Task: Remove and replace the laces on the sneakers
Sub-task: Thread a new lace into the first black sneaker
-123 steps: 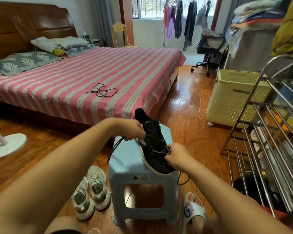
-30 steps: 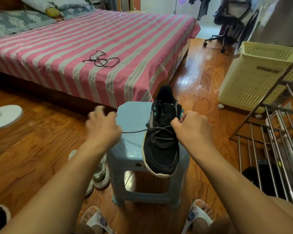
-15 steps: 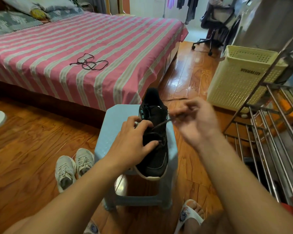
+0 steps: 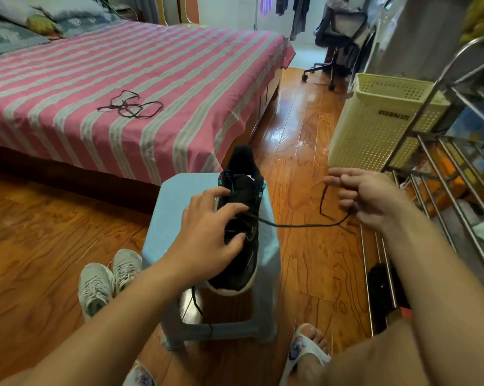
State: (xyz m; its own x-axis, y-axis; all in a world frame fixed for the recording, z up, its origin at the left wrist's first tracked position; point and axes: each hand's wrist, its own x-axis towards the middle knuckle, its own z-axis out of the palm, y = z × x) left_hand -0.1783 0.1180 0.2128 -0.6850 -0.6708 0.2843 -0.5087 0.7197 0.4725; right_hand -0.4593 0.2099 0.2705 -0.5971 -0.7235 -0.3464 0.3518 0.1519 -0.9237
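A black sneaker [image 4: 243, 207] with a white sole lies on a light blue plastic stool [image 4: 174, 215], heel toward the bed. My left hand [image 4: 207, 238] rests over its laced middle with spread fingers and steadies it. A black lace [image 4: 299, 225] runs taut from the eyelets out to the right. My right hand [image 4: 366, 196] holds that lace between curled fingers, well off the stool's right side; the lace end loops below the fingers. Another end of the lace hangs down below the stool seat. A second black lace [image 4: 130, 107] lies loose on the striped bed.
A pair of grey-white sneakers [image 4: 107, 277] stands on the wood floor left of the stool. A cream laundry basket [image 4: 374, 126] and a metal rack [image 4: 444, 168] crowd the right side. The pink striped bed [image 4: 151, 79] fills the back left. My slippered feet are below the stool.
My right hand has pulled the lace out farther to the right, drawing it longer from the shoe. My left hand stays pressed on the sneaker.
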